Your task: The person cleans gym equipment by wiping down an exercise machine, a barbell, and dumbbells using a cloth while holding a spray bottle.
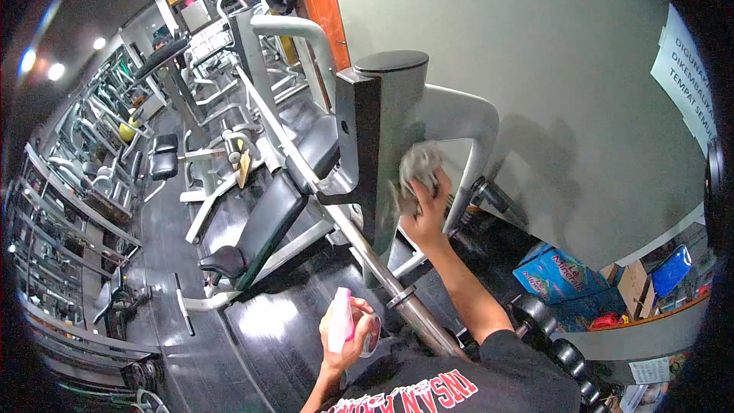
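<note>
My right hand is closed around a crumpled grey cloth and presses it against the side of a grey upright post of a weight bench. Lower down, in front of my chest, my left hand grips a spray bottle with a white and pink trigger head. Part of its clear body shows beside the fingers. A metal barbell lies across the bench frame, passing between the post and my left hand. Behind the bar is the black padded bench seat.
Dumbbells sit on a rack at my lower right. Beyond them stand a blue printed carton and a blue object. A grey wall with a paper sign rises on the right. More gym machines fill the left.
</note>
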Tool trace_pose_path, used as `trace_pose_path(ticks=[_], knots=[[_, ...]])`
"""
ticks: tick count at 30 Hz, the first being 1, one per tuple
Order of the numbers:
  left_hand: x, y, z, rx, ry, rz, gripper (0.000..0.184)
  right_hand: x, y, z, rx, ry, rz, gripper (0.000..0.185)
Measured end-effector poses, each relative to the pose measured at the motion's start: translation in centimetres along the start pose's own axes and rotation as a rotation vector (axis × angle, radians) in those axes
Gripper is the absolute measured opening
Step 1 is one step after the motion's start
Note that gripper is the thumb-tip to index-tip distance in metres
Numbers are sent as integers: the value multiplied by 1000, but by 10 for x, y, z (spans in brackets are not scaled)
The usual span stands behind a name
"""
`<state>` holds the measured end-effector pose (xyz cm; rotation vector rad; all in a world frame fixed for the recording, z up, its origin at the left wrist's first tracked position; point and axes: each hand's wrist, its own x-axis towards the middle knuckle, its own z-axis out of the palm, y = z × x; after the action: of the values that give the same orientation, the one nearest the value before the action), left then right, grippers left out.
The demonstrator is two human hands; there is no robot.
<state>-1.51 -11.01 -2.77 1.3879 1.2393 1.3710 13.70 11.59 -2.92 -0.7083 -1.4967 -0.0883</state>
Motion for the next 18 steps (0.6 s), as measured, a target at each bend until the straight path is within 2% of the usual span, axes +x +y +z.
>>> trace_pose_path(ticks=[1,3,7,9,10,12,16,18], knots=[[0,-2,-1,63,-9,23,27,9,-4,10,1,-3,3,52],[0,6,1,34,16,-1,27,18,-9,25,-193,-142,-50,47],[2,7,4,-84,125,14,25,-59,12,37,-141,-242,-96,45],[1,6,4,-100,135,-3,25,-108,19,24,-181,-493,-42,38],[2,6,5,-112,136,-16,25,-133,23,18,-180,-497,-45,38],[3,7,6,-108,129,-7,25,-173,29,7,-161,-724,78,43],[1,11,7,-92,128,-5,25,-180,38,-8,-147,-750,61,53],[-1,11,5,-100,138,-5,24,-150,31,-24,166,-694,174,58]])
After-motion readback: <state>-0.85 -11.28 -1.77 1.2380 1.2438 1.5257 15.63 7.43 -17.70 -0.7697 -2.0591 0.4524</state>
